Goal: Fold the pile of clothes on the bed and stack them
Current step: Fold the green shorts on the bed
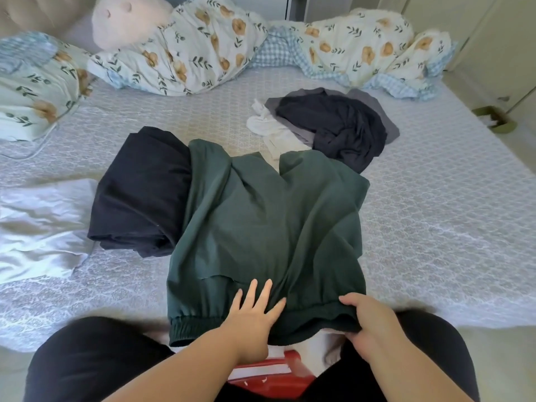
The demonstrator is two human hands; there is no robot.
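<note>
A dark green garment with an elastic waistband [266, 227] lies spread on the bed in front of me. My left hand [255, 309] rests flat on its near part, fingers straight. My right hand [368, 317] grips the waistband edge at the near right. A folded dark navy piece [139, 192] lies to the left, partly under the green one. Farther back sits an unfolded pile: a navy garment [339, 126], a grey one [385, 120] and a white one [269, 126].
A pale silky cloth [40, 227] lies at the left of the patterned mattress [449, 213]. A floral duvet [203, 44] and pillows line the far side. A plush toy [127, 18] sits at the back left. The bed edge is near my legs.
</note>
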